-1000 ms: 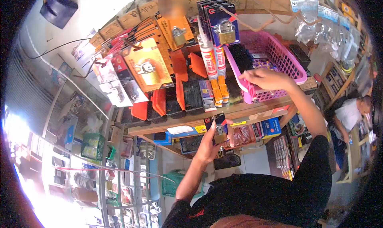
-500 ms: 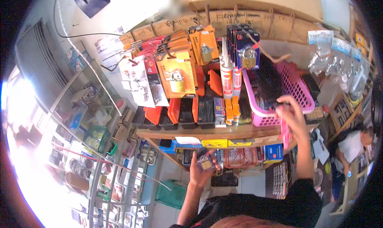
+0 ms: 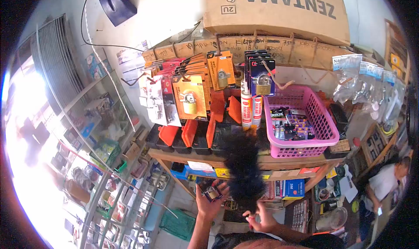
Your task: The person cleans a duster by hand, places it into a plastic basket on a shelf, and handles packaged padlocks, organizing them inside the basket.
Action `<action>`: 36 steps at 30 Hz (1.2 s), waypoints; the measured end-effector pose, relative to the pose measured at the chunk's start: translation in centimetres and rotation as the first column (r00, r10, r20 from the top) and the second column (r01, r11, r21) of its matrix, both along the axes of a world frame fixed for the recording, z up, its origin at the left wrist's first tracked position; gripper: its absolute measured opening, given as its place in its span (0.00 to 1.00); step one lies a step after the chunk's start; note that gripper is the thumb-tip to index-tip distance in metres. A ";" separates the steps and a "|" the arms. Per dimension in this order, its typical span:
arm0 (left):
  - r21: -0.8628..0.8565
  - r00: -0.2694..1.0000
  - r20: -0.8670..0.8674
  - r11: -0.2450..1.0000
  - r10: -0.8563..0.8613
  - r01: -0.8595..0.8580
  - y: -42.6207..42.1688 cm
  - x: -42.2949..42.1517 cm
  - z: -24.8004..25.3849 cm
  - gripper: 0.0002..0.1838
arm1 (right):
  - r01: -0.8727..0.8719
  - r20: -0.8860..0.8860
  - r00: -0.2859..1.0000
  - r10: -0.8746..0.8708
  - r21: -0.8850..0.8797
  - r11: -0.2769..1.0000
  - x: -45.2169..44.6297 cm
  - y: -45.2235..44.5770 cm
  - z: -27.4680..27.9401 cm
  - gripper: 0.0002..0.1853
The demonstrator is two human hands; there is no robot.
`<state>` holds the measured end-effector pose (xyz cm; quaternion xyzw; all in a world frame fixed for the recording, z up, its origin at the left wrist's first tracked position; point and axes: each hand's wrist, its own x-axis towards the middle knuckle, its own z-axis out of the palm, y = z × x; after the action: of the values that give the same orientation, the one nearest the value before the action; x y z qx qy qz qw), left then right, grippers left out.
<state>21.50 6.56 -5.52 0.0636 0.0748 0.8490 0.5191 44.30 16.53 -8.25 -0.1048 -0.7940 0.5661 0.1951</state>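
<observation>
My left hand [image 3: 210,201] holds a carded padlock [image 3: 212,193], which lies across the palm below the shelf edge. Closed round the handle of a black fluffy duster [image 3: 242,170] is my right hand [image 3: 263,219], low in front of my body. The duster's head points up and blurs across the shelf's front edge. Behind it stand white sealant tubes [image 3: 246,111]. A padlock on a dark card [image 3: 262,85] hangs above the tubes. To the right sits a pink basket [image 3: 303,151] with small packets inside.
Orange-fronted black bins [image 3: 190,133] line the wooden shelf [image 3: 187,157]. An orange padlock card [image 3: 190,98] hangs over them. A large cardboard box [image 3: 279,13] stands above. Glass cabinets [image 3: 109,170] rise at left. Another person [image 3: 386,181] is at far right.
My right hand has drawn the duster out of the pink basket, down and left to the front of the shelf. The basket's packets now show. My left hand still holds the carded padlock.
</observation>
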 end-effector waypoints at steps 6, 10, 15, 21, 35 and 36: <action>-0.178 0.975 -0.109 0.961 0.194 -0.211 1.0 3.1 2.9 0.32 | -0.167 0.290 0.942 0.165 -0.019 0.986 1.8 -0.6 -1.3 0.41; -0.205 0.955 -0.154 0.938 0.253 -0.281 0.5 5.2 3.4 0.34 | -0.119 0.079 0.990 0.119 -0.008 0.993 0.7 -0.5 -1.8 0.37; -0.163 0.940 -0.144 0.929 0.311 -0.332 0.1 6.1 2.3 0.33 | -0.036 0.178 0.920 0.348 -0.848 0.528 0.3 -1.1 -2.5 0.23; -0.178 0.887 -0.192 0.874 0.420 -0.452 -3.0 5.0 3.0 0.31 | -0.018 0.205 0.900 0.384 -0.864 0.503 -0.7 -2.9 -0.4 0.26; -0.168 0.922 -0.109 0.907 0.372 -0.386 -9.6 -1.0 0.6 0.27 | 0.319 0.487 0.861 0.149 -0.744 0.587 -2.7 -9.8 0.5 0.27; -0.265 0.915 -0.095 0.876 0.391 -0.402 -9.9 -1.0 0.9 0.30 | 0.142 0.386 0.909 0.156 -0.640 0.755 -3.2 -9.9 -0.3 0.23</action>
<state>20.45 -3.34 -4.66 -0.0106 0.2154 0.9168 0.3362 41.10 6.65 -8.55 -0.2816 -0.5681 0.7727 -0.0303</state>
